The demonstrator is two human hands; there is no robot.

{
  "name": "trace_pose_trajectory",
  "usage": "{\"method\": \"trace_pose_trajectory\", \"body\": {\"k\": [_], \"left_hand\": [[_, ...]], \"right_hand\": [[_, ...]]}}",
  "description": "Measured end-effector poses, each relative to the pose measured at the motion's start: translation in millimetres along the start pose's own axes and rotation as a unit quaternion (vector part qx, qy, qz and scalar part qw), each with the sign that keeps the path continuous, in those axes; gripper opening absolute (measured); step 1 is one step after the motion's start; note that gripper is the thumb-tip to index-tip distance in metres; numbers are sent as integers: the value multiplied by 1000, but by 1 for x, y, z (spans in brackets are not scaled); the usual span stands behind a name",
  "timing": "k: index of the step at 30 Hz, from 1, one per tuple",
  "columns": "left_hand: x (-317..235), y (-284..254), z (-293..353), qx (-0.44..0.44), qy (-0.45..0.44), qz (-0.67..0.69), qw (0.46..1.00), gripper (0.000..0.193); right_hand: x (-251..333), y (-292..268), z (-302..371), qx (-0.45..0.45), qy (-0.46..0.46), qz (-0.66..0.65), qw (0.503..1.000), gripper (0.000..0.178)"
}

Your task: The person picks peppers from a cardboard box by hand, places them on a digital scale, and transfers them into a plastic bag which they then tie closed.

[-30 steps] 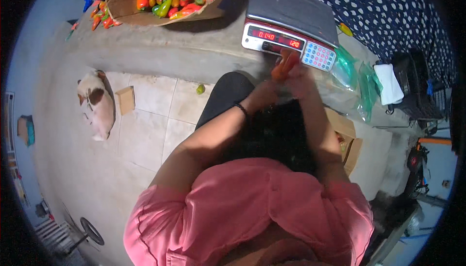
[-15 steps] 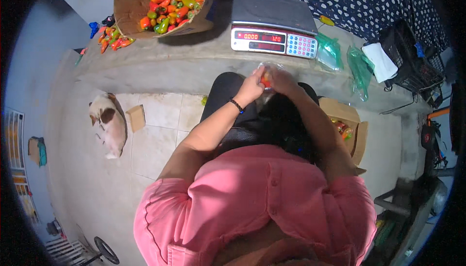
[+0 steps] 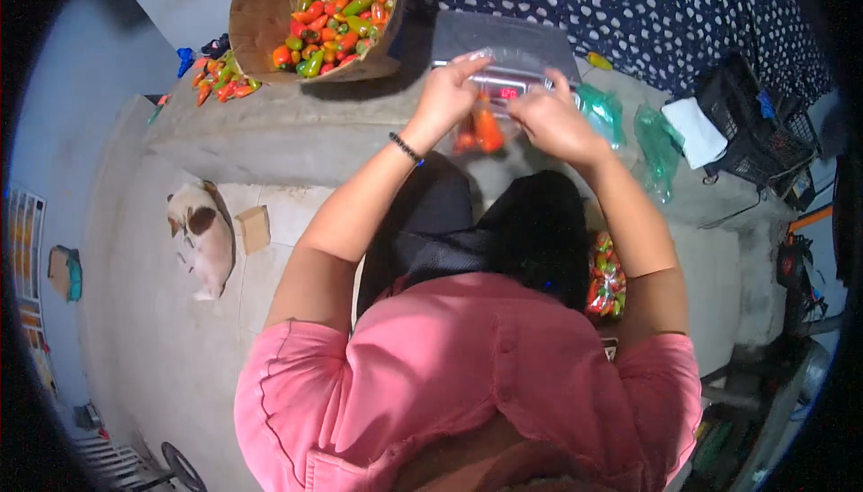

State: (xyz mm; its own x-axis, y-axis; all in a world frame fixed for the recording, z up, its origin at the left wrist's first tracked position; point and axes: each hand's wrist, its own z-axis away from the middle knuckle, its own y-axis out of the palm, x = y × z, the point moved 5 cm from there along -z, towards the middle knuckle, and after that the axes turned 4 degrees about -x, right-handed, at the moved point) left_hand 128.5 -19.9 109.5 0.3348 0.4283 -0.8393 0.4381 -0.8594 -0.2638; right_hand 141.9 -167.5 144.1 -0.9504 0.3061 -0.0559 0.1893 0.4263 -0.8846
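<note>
My left hand (image 3: 448, 92) and my right hand (image 3: 550, 119) together hold up a clear plastic bag (image 3: 481, 128) with orange-red peppers inside, each hand pinching one side of its top. The bag hangs just in front of a digital scale (image 3: 503, 52) that stands on the concrete counter (image 3: 288, 132). A black band is around my left wrist. Behind and left of the scale lies a cardboard box (image 3: 261, 7) full of red, orange and green peppers.
Loose peppers (image 3: 220, 83) lie at the counter's left end. Green plastic bags (image 3: 629, 128), a white cloth (image 3: 697, 132) and a black basket (image 3: 764, 128) sit at the right. Another box of peppers (image 3: 607, 276) is by my right knee. A dog (image 3: 202, 236) and a small carton (image 3: 253, 228) are on the floor.
Both hands have risen from lap height toward the scale, and the bag of peppers now hangs stretched between them.
</note>
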Motion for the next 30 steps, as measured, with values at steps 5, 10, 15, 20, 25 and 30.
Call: {"method": "trace_pose_trajectory", "body": {"k": [5,10,15,20,25,30], "left_hand": [[-3,-22,-11,41,9,-36,998,44],[-20,-8,3,112,194,-215,950,44],[-38,15,13,248,135,33,959,58],[-55,13,5,331,215,-166,904,20],[-60,-6,-2,390,220,-295,844,12],[-106,-37,-7,283,384,-378,793,7]], "right_hand": [[-6,-7,-5,9,32,16,999,11],[0,3,-4,-29,16,-54,998,8],[-4,-4,-6,-62,42,-113,991,14],[-25,-15,16,29,129,-192,972,20],[-25,-22,29,83,18,-83,993,10],[-13,-57,11,-93,-82,-29,992,11]]}}
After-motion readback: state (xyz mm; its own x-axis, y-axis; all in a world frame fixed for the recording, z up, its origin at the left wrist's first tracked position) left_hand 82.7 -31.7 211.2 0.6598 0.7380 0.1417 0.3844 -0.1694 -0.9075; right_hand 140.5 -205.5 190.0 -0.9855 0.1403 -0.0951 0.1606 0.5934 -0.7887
